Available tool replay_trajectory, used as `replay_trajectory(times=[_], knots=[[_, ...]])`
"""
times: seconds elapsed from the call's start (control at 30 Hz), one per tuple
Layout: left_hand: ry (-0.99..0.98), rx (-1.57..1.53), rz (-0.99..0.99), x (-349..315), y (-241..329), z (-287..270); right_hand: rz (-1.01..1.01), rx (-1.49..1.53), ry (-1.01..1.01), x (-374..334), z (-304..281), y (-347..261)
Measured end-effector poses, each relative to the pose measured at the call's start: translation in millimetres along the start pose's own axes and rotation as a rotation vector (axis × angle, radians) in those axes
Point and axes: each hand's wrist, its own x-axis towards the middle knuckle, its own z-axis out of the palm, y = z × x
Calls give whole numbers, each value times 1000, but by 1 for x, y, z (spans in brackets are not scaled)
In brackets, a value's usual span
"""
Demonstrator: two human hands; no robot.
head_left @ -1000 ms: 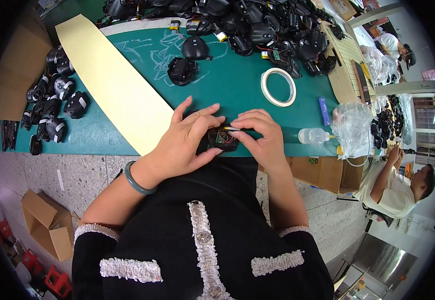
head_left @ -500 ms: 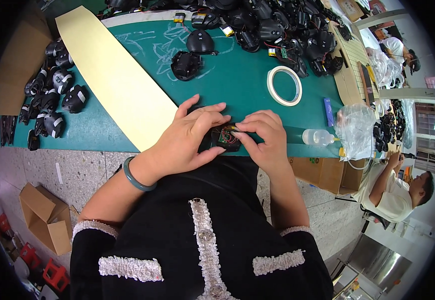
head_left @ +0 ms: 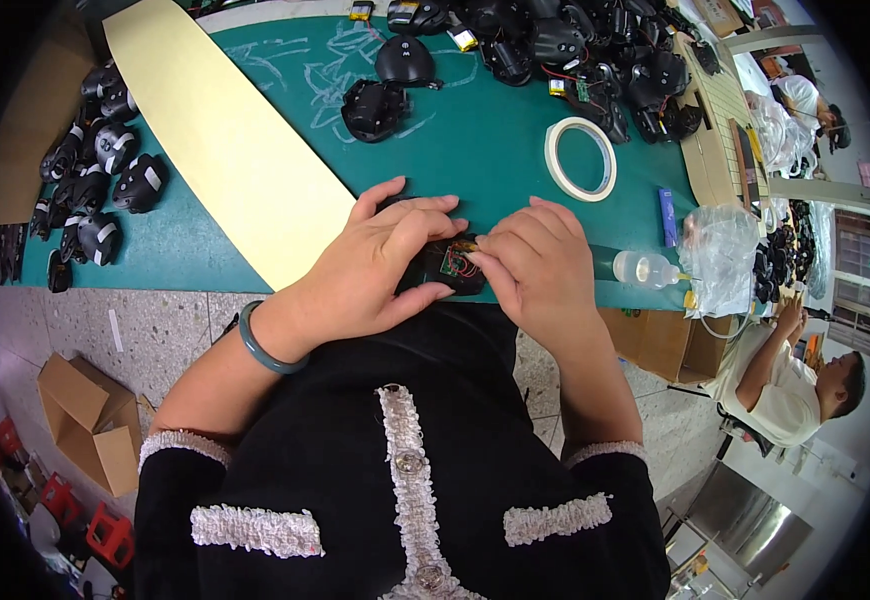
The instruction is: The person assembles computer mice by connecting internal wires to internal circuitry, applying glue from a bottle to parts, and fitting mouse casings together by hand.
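A black plastic housing (head_left: pixel 470 283) lies at the table's near edge, its inside turned up. Within it show a green circuit board (head_left: pixel 452 262) and thin red wires. Fingers and thumb of my left hand (head_left: pixel 370 262) grip the housing from the left, covering much of that side. At its upper right, my right hand (head_left: pixel 545 275) has thumb and forefinger pinched together beside a small yellowish piece (head_left: pixel 467 247). What exactly these fingertips hold is hidden. Beyond my hands, an open black housing (head_left: pixel 373 110) and a rounded black shell (head_left: pixel 406 62) rest on the green table (head_left: pixel 475 150).
Many black housings with wires and small batteries are heaped at the back (head_left: pixel 565 40). More black units (head_left: pixel 140 183) stand at the left beside a long cream board (head_left: pixel 225 140). To the right are a tape roll (head_left: pixel 552 160), a squeeze bottle (head_left: pixel 645 270) and a seated person (head_left: pixel 790 390).
My right hand has curled its fingers more and turned slightly over the housing's upper right. My left hand keeps its grip on the housing. The whole view has shifted a little.
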Motion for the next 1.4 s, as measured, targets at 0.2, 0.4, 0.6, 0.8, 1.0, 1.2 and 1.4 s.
replay_trajectory(times=[0.2,0.4,0.6,0.8,1.0,1.2,1.4], knots=[[5,-22,-5,0,-2,0,-77,-147,-90,17,-3,-11],[6,-56,-8,1,-1,-1,-225,-168,-259,28,-7,-11],[15,-50,-23,-1,-3,0,103,258,-126,7,4,13],[2,-51,-33,-1,-2,-1,112,318,168,-8,22,7],[-7,-43,-32,2,-1,-2,120,268,211,-9,27,6],[-20,-32,-36,2,-1,-3,233,426,165,-10,23,14],[-17,-26,-41,2,1,-2,248,514,233,-15,23,8]])
